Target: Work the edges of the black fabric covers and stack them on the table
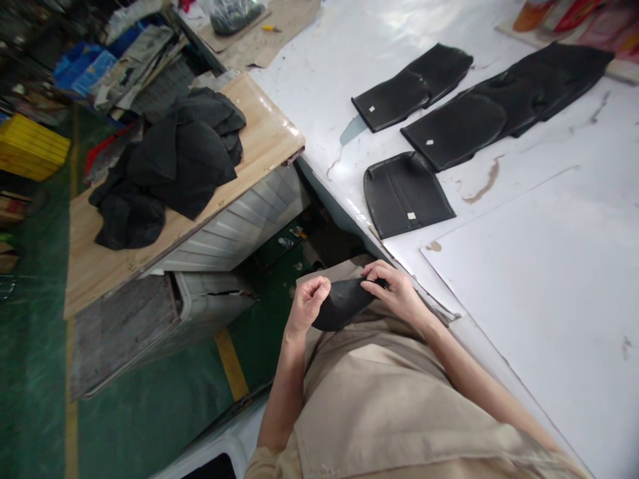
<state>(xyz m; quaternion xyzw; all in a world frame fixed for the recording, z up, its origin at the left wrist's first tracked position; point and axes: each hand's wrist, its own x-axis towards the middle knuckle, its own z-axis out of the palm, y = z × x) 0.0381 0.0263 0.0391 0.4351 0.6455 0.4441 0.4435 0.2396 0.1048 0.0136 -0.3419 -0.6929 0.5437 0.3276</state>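
Observation:
Between my two hands, in front of my lap, I hold a black leather-like piece (342, 304) by its upper edge. My left hand (308, 303) is closed on its left corner. At the other end my right hand (392, 287) pinches the edge with thumb and fingers. A paler, greyish strip (344, 271) shows behind the piece's top edge. Nearest on the white table (539, 279) lies a flat black piece (408, 193) with a small white tag. Past it lie a stack of similar black pieces (464, 126) and a shorter stack (409, 86), each tagged.
Left of me, a wooden board (264, 126) on a cabinet bears a heap of black fabric (184, 153). A yellow crate (32, 146) and blue bins (84, 66) stand beyond on the green floor. A yellow cutter (271, 28) lies on cardboard at the back.

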